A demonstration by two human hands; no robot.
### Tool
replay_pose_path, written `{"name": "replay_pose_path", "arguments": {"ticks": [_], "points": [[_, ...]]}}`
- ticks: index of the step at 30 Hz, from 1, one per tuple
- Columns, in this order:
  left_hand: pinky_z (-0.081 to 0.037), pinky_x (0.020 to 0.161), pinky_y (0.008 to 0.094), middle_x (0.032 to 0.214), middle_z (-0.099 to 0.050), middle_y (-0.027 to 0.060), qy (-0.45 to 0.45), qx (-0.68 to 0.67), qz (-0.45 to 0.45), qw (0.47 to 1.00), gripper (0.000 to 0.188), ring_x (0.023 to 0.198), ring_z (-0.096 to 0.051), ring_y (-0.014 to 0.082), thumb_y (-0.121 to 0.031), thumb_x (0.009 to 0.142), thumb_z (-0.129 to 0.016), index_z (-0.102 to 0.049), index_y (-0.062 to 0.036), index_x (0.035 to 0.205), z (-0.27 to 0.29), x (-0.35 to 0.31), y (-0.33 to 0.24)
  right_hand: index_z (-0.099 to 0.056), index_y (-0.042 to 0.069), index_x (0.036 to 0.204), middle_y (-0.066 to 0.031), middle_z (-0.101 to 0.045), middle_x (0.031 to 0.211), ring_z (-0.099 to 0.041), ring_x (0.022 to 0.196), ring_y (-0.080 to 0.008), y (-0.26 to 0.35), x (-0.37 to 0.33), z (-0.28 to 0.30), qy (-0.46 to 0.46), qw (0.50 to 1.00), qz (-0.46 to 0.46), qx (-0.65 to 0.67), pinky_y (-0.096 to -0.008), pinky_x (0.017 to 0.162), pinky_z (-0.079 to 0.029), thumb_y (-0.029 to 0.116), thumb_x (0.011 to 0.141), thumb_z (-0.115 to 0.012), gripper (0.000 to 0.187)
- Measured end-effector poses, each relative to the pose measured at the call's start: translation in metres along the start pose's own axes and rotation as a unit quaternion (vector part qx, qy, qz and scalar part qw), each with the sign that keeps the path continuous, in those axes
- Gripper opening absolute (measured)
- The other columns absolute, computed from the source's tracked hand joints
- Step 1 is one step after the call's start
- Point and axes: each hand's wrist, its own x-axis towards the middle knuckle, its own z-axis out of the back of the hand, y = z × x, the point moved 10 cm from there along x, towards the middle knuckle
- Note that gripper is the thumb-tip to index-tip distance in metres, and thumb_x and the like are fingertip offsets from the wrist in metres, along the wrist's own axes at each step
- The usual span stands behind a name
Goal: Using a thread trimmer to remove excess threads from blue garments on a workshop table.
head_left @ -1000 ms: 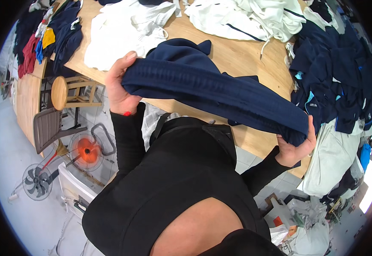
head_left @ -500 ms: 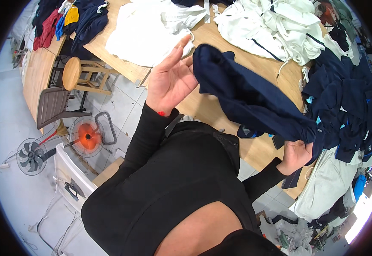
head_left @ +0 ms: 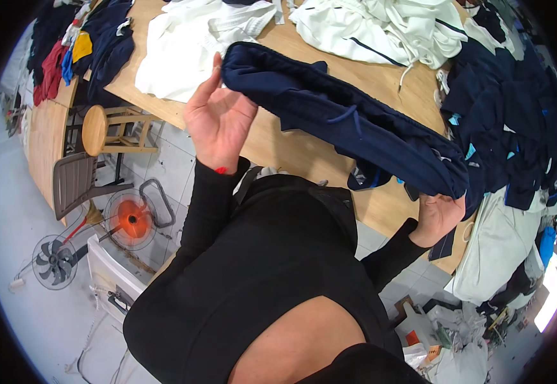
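Navy drawstring pants point(head_left: 381, 147) are stretched by the waistband across the front of me, above the table, with the waist opening facing up and a cord loop showing at the middle. My left hand point(head_left: 221, 125) grips the far-left end of the waistband, its fingers partly hidden inside or behind the cloth. At the near-right end my right hand point(head_left: 441, 216) is closed on the waistband, fingers mostly covered by fabric. The lower part of the pants hangs behind the waistband, so the leg length cannot be seen.
White garments point(head_left: 189, 51) and a white pile with dark stripes point(head_left: 381, 29) lie on the wooden table point(head_left: 304, 153). A navy garment heap point(head_left: 509, 128) and pale clothes point(head_left: 499, 249) sit at right. A stool point(head_left: 94, 130), chair point(head_left: 74, 185) and fans point(head_left: 131, 219) stand left.
My left hand has moved left, spreading the waistband wider, so its opening and the cord now show. The right hand stays on its end, slightly higher in view.
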Motion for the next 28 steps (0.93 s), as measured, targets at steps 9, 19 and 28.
{"name": "replay_pose_path", "arguments": {"ticks": [9, 19, 28], "points": [[-0.055, 0.111, 0.0555, 0.145, -0.063, 0.0245, 0.038, 0.019, 0.015, 0.999, 0.044, 0.13, -0.065, 0.039, -0.012, 0.109, -0.051, -0.053, 0.004, 0.149, 0.011, 0.003, -0.014, -0.047, -0.015, 0.152, -0.0377, -0.051, 0.157, -0.054, 0.146, -0.0493, -0.017, -0.004, -0.022, 0.065, 0.997, -0.023, 0.016, -0.0664, 0.125, -0.04, 0.024, 0.113, -0.042, 0.055], [-0.057, 0.108, 0.0568, 0.137, -0.066, 0.0255, 0.016, 0.085, 0.001, 0.996, 0.043, 0.124, -0.068, 0.0396, -0.013, 0.109, -0.05, -0.053, 0.0103, 0.144, 0.017, 0.01, -0.027, -0.055, -0.016, 0.142, -0.0346, -0.065, 0.142, -0.068, 0.131, -0.0468, -0.027, 0.002, -0.021, -0.013, 1.0, 0.015, 0.012, -0.0628, 0.116, -0.053, 0.024, 0.112, -0.042, 0.051], [-0.037, 0.128, 0.0629, 0.158, -0.05, 0.0303, 0.005, -0.021, 0.033, 0.999, 0.061, 0.149, -0.049, 0.0458, -0.018, 0.111, -0.056, -0.033, 0.0106, 0.159, 0.038, 0.027, -0.024, -0.041, -0.015, 0.158, -0.0291, -0.049, 0.165, -0.04, 0.16, -0.0411, -0.055, 0.007, -0.046, 0.057, 0.997, -0.016, 0.043, -0.0555, 0.135, -0.022, 0.037, 0.115, -0.046, 0.067]]}}
